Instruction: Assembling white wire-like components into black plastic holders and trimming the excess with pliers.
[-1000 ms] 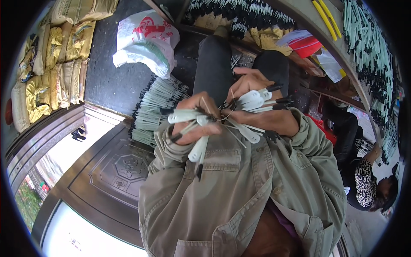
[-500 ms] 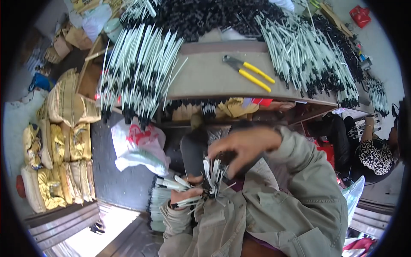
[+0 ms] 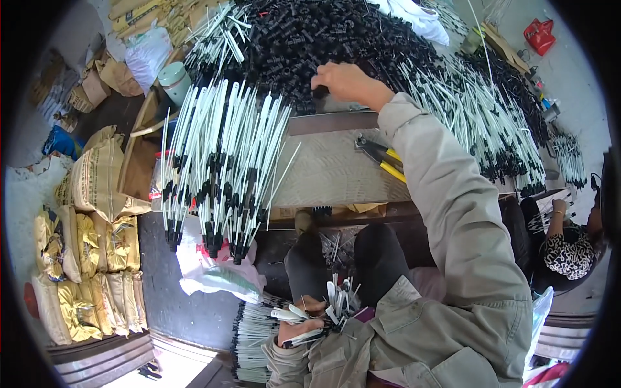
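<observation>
My left hand [image 3: 301, 327], low in front of my lap, is closed round a bunch of white plastic sticks [image 3: 337, 299] with black ends. They fan out from my fingers, and some point toward my knees. Stretched across the bench, my right hand [image 3: 348, 83] reaches the near edge of a large heap of black plastic fittings [image 3: 304, 48]. Its fingers are curled down on a dark fitting [image 3: 320, 91], partly hidden under them. Pliers with yellow handles [image 3: 392, 169] lie on the bench, partly covered by my right sleeve.
Finished-looking white sticks with black ends lie in a left stack [image 3: 226, 142] overhanging the bench [image 3: 323, 155] edge, and in a right stack [image 3: 472, 116]. More sticks [image 3: 252, 339] lie beside my left arm. Filled sacks [image 3: 97, 258] stand at left. Another person [image 3: 566, 242] sits at right.
My right hand has moved from above the bunch in my lap, forward over the bench to the black fittings. My left hand still holds the sticks. The view has tilted slightly up.
</observation>
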